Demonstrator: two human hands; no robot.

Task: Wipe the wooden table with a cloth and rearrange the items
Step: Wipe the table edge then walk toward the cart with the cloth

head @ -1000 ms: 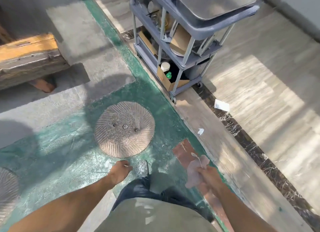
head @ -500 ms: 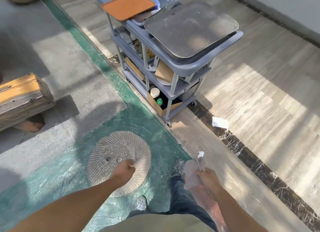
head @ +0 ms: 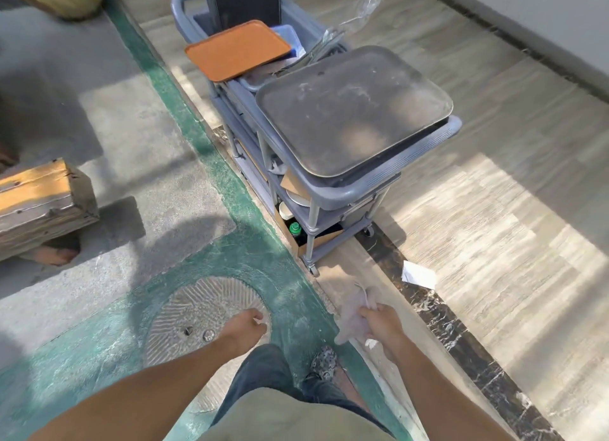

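Observation:
My right hand (head: 382, 322) is shut on a pale pinkish cloth (head: 354, 315) that hangs crumpled from its fingers, low and right of centre. My left hand (head: 245, 323) is a closed fist with nothing visible in it, over a round ribbed floor cover (head: 197, 312). One corner of a thick wooden slab (head: 43, 203), weathered and yellow-brown, juts in at the left edge, well away from both hands.
A grey three-shelf cart (head: 346, 190) stands ahead, carrying a dark metal tray (head: 352, 111), an orange tray (head: 237, 50) and boxes and bottles on lower shelves. A white paper scrap (head: 418, 274) lies on the floor right of the cart. My foot (head: 324, 363) is below.
The view has tilted up and moved forward, bringing the cart's top and trays into sight. Both hands swing with my walking, and the cloth stays in my right hand.

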